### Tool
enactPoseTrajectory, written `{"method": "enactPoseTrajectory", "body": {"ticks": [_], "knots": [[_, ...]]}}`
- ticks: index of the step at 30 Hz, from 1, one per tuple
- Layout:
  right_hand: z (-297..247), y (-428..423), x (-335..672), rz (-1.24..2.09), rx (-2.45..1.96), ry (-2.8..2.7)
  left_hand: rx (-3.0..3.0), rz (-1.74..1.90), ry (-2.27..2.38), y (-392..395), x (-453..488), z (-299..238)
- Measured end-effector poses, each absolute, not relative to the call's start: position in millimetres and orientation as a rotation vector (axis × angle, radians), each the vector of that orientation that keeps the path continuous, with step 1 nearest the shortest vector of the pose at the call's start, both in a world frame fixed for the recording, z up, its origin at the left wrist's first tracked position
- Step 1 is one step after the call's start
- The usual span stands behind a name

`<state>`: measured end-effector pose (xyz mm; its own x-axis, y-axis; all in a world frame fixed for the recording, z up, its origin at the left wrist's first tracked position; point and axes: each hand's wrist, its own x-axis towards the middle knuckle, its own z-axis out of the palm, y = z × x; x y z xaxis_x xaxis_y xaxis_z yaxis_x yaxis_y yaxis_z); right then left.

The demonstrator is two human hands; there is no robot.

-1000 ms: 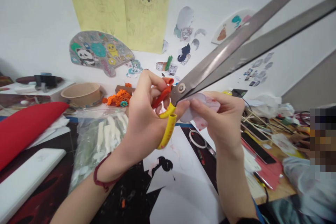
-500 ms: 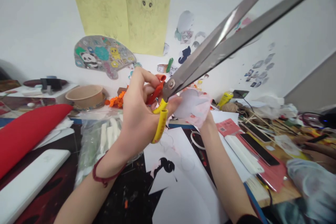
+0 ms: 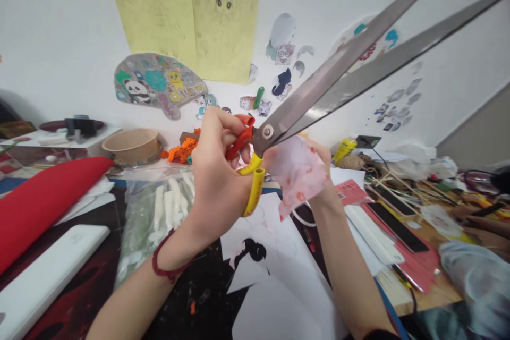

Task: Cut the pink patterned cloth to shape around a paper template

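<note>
L hand (image 3: 217, 180) grips big scissors (image 3: 338, 74), fingers curled tight thru the orange & yellow loops, blades open wide. R hand (image 3: 321, 162) pinches pink-marked paper (image 3: 297, 175) just by the blades. Below L fingers, a clear bag (image 3: 133, 239) holds white sticks (image 3: 171, 207); a brown bowl (image 3: 131, 147) sits past them.

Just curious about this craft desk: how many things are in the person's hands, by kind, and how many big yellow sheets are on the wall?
Scissors, in the left hand: 1
Pink-blotched sheet, in the right hand: 1
Yellow wall sheets: 2
Total: 4
</note>
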<state>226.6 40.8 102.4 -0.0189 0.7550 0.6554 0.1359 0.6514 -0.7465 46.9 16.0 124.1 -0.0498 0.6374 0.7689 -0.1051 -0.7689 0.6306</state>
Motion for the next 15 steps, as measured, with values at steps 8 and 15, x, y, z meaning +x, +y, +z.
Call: {"method": "enactPoseTrajectory", "body": {"ticks": [8, 15], "knots": [[107, 32, 217, 0.701, -0.507, -1.456, 1.717, 1.899, 0.588, 14, 48, 125], [106, 31, 214, 0.721, -0.558, -1.357, 1.75, 1.955, 0.619, 19, 49, 123]]}}
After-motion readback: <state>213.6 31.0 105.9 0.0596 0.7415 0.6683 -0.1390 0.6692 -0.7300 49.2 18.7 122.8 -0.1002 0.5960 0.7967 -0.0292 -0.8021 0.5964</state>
